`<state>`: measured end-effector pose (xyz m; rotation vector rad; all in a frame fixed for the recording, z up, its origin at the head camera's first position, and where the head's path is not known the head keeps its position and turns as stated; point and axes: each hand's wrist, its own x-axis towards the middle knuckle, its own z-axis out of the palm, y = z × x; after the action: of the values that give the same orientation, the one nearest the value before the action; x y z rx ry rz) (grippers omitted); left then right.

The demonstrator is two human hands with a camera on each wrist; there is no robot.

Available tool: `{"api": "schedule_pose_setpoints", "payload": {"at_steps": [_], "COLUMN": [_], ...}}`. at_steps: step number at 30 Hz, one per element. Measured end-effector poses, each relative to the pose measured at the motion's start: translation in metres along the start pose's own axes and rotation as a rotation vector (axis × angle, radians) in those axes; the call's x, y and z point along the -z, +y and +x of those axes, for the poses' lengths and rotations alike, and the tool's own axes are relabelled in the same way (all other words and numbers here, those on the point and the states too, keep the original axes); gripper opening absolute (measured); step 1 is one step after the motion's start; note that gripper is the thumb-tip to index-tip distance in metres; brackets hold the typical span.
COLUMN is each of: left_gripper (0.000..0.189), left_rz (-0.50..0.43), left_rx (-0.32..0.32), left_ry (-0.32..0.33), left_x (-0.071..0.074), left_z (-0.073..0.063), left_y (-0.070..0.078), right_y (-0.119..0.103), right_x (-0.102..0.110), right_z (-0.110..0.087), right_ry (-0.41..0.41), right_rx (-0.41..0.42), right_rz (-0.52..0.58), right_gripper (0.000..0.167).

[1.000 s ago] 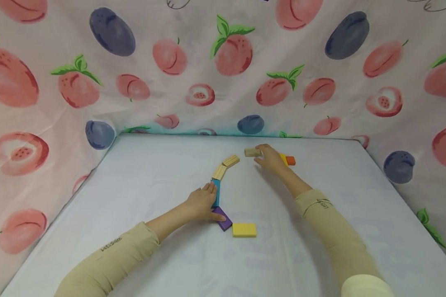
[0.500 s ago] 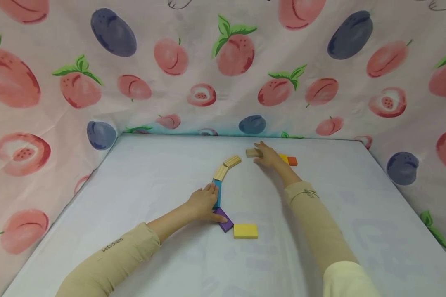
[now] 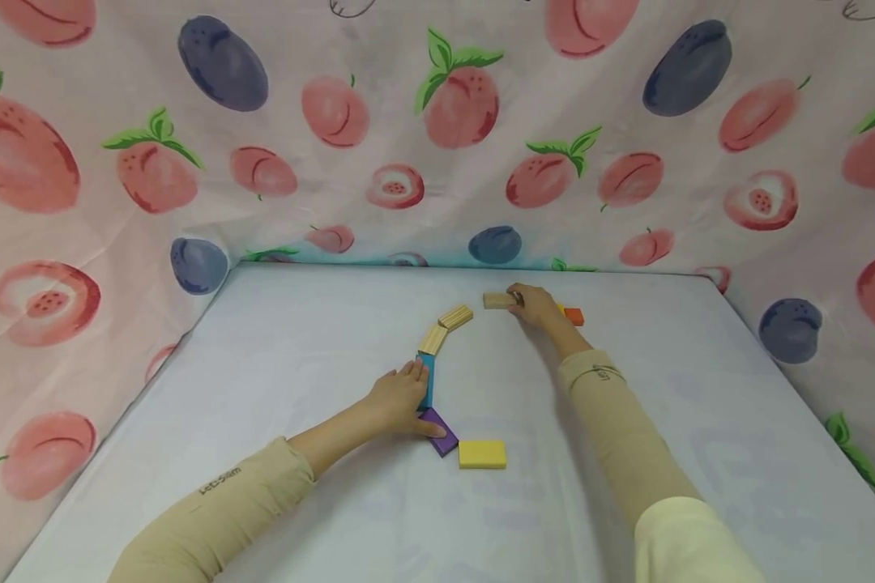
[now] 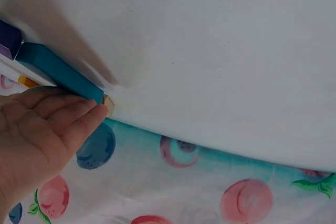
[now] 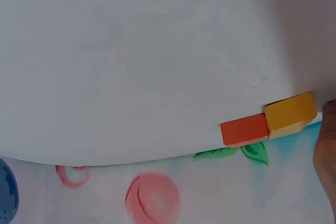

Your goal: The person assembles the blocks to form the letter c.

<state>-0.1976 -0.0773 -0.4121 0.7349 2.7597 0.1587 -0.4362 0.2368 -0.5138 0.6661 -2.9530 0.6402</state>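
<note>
My left hand (image 3: 395, 398) lies with straight fingers along a blue block (image 3: 427, 380), its thumb on a purple block (image 3: 441, 433). In the left wrist view, the left hand (image 4: 47, 124) has its fingertips against the side of the blue block (image 4: 60, 72). At the back, my right hand (image 3: 535, 308) pinches the right end of a plain wooden block (image 3: 496, 300) between thumb and fingers. Only an edge of that hand (image 5: 326, 156) shows in the right wrist view. Right beside it stand a yellow-orange block (image 5: 290, 114) and a red-orange block (image 5: 244, 130), touching each other.
Two more wooden blocks (image 3: 433, 338) (image 3: 455, 316) continue the curved line beyond the blue one, apart from the block at my right hand. A yellow block (image 3: 482, 454) touches the purple block's near corner. A fruit-print cloth (image 3: 394, 121) hangs behind the white table (image 3: 299, 340).
The right hand's fingers, more spread half a second ago, have drawn together at the wooden block's right end. The left hand and the other blocks hold their places.
</note>
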Motion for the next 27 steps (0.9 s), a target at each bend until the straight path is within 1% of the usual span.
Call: {"api": "schedule_pose_setpoints", "payload": {"at_steps": [1, 2, 4, 5, 6, 7, 8, 9, 10, 11, 12, 14, 15, 16, 18, 20, 22, 24, 27], "left_gripper": [0.107, 0.107, 0.106, 0.102, 0.102, 0.102, 0.102, 0.102, 0.103, 0.103, 0.104, 0.104, 0.104, 0.104, 0.104, 0.103, 0.103, 0.104, 0.104], "left_rz": [0.001, 0.001, 0.007, 0.012, 0.019, 0.026, 0.031, 0.038, 0.044, 0.043, 0.044, 0.039, 0.039, 0.036, 0.034, 0.033, 0.035, 0.034, 0.032], "left_rx": [0.000, 0.000, 0.002, 0.019, 0.018, 0.016, 0.018, 0.019, 0.021, 0.021, 0.024, 0.025, 0.024, 0.024, 0.023, 0.020, 0.021, 0.019, 0.017], "left_ry": [-0.001, -0.003, 0.000, -0.017, -0.015, -0.010, -0.009, -0.008, -0.009, -0.009, -0.013, -0.020, -0.019, -0.020, -0.022, -0.022, -0.026, -0.028, -0.028], "left_x": [0.000, 0.000, 0.000, 0.007, 0.007, 0.007, 0.007, 0.007, 0.007, 0.007, 0.007, 0.006, 0.005, 0.005, 0.005, 0.006, 0.007, 0.007, 0.005], "left_z": [0.000, 0.000, 0.001, -0.002, -0.002, -0.002, -0.002, -0.002, -0.003, -0.003, -0.004, -0.005, -0.005, -0.005, -0.004, -0.003, -0.002, -0.001, -0.001], "left_y": [0.000, 0.000, 0.000, 0.005, 0.005, 0.005, 0.006, 0.006, 0.006, 0.007, 0.007, 0.007, 0.007, 0.007, 0.006, 0.005, 0.004, 0.003, 0.002], "right_y": [0.004, 0.006, -0.021, -0.031, -0.036, -0.048, -0.043, -0.032, -0.020, -0.002, 0.001, -0.001, -0.014, -0.032, -0.072, -0.095, -0.109, -0.117, -0.119], "right_x": [-0.003, -0.005, 0.011, 0.018, 0.022, 0.027, 0.025, 0.019, 0.011, 0.001, 0.000, -0.002, 0.006, 0.016, 0.039, 0.054, 0.063, 0.068, 0.069], "right_z": [0.001, 0.003, -0.009, -0.012, -0.016, -0.021, -0.020, -0.017, -0.013, -0.005, -0.003, -0.001, -0.006, -0.014, -0.031, -0.044, -0.054, -0.062, -0.073], "right_ry": [0.018, 0.023, -0.002, -0.016, -0.005, -0.024, 0.016, 0.054, 0.091, 0.114, 0.112, 0.108, 0.081, 0.058, 0.029, 0.062, 0.092, 0.115, 0.132], "right_rx": [-0.002, -0.034, -0.118, -0.160, -0.180, -0.228, -0.217, -0.194, -0.165, -0.148, -0.152, -0.179, -0.208, -0.238, -0.271, -0.255, -0.231, -0.220, -0.208], "right_rz": [0.004, 0.026, 0.065, 0.086, 0.109, 0.119, 0.140, 0.155, 0.170, 0.197, 0.214, 0.220, 0.231, 0.237, 0.236, 0.236, 0.240, 0.243, 0.269], "right_gripper": [0.048, 0.048, 0.042, 0.041, 0.041, 0.041, 0.043, 0.046, 0.050, 0.053, 0.056, 0.057, 0.054, 0.051, 0.045, 0.039, 0.037, 0.037, 0.035]}}
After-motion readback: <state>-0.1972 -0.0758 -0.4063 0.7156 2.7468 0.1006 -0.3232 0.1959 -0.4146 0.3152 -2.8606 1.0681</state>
